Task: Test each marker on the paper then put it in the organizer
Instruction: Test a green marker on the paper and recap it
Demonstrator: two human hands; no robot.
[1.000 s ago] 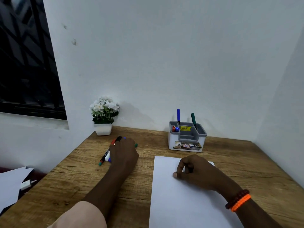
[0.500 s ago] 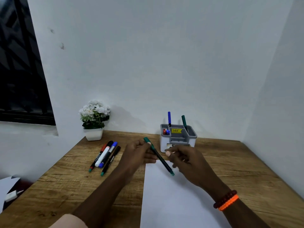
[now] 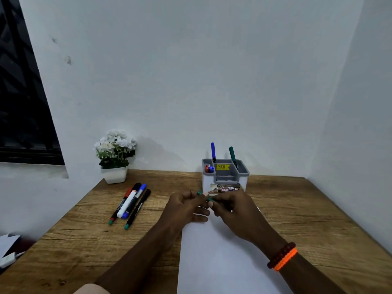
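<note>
Centrally, both hands (left [image 3: 186, 206], right [image 3: 235, 211]) grip the green marker [image 3: 209, 197] above the paper's [image 3: 222, 262] far edge.

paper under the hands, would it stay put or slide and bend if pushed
The paper is a single thin sheet lying flat on the wooden table, so it would probably slide easily. Lifted by one edge it would likely droop. It looks very light.

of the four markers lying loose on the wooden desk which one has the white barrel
The fat white-barrelled marker with the black cap, second from the left in the row. The thin red-capped marker, blue-capped marker and all-black marker beside it have dark barrels.
</note>
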